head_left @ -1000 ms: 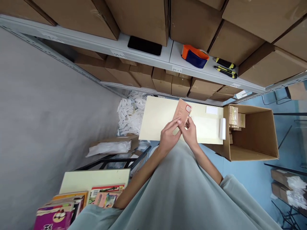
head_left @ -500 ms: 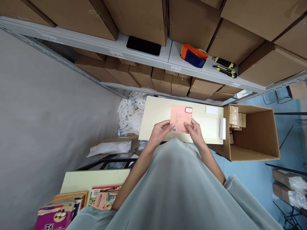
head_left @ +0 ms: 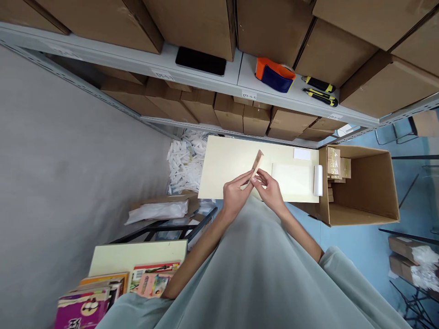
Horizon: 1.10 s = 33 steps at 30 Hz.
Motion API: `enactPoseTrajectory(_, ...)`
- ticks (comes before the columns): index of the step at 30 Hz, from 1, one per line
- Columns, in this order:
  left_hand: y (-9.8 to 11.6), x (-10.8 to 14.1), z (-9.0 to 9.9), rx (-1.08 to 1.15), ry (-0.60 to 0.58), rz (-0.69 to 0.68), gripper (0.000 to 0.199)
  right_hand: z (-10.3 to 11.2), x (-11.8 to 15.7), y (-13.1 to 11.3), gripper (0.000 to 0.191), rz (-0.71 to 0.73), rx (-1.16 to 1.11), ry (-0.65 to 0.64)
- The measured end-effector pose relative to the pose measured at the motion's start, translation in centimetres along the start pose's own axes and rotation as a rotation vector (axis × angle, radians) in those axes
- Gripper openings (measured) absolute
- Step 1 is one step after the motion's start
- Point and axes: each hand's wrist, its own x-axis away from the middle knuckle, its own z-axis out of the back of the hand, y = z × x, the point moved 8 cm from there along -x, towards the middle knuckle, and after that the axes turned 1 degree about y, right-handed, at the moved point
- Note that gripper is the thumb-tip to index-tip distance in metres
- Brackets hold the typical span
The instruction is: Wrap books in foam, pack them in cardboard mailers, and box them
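Note:
Held over the pale table point(head_left: 226, 155) is a thin pink book point(head_left: 257, 160), turned so that mostly its narrow edge faces me. My left hand point(head_left: 236, 192) grips its lower left side, fingers behind and thumb near the bottom. On the other side, my right hand point(head_left: 269, 189) pinches the lower edge with thumb and fingers. The covers are barely visible at this angle. To the right of my hands, a clear sheet with a white roll point(head_left: 318, 180) lies on the table, and a small white card point(head_left: 302, 154) is behind it.
An open cardboard box point(head_left: 360, 214) with small taped packets stands at the right. Ahead, a shelf point(head_left: 236, 75) carries cartons, a phone point(head_left: 200, 61), a tape dispenser point(head_left: 275, 75) and box cutters point(head_left: 320, 91). Several books point(head_left: 82, 310) lie at lower left, near a grey wall point(head_left: 68, 160).
The book has turned from its flat printed back, with barcode showing, to nearly edge-on. Both hands have come closer together around its lower end.

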Motion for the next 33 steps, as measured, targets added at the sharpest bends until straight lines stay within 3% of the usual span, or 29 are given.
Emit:
enactPoseTrajectory(4, 1.6, 0.6, -1.1, -0.09, -0.041, -0.127, 0.026, 0.6, -0.4, 0.2, 0.056, -0.005, -0.057, 0.056)
enactPoseTrajectory(7, 1.8, 0.1, -0.5, -0.067, -0.057, -0.121, 0.023, 2.1, -0.8, 0.4, 0.058, -0.037, -0.048, 0.068)
enactPoseTrajectory(13, -0.7, -2.3, 3.0, -0.001, 0.041, 0.066, 0.045, 3.5, -0.6, -1.1, 0.063, -0.035, -0.113, -0.024)
enactPoseTrajectory(17, -3.1, -2.8, 2.2, 0.144, -0.105, 0.224, 0.066, 3.3, -0.3, -1.4, 0.068, -0.063, -0.158, -0.069)
enactPoseTrajectory(21, -3.8, -2.6, 1.3, 0.24, -0.194, 0.283, 0.068, 3.2, -0.5, -1.4, 0.065, -0.034, -0.16, -0.085)
enactPoseTrajectory(24, -3.0, -2.7, 1.7, 0.199, -0.172, 0.221, 0.055, 3.6, -0.6, -1.7, 0.063, 0.016, -0.089, -0.084)
enactPoseTrajectory(29, 0.3, -3.0, 3.2, -0.01, -0.079, -0.094, 0.013, 4.2, -0.3, -3.2, 0.044, 0.195, 0.056, -0.069)
enactPoseTrajectory(33, 1.4, -3.0, 3.7, -0.095, -0.041, -0.203, 0.013, 4.3, -0.2, -3.6, 0.038, 0.241, 0.091, -0.047)
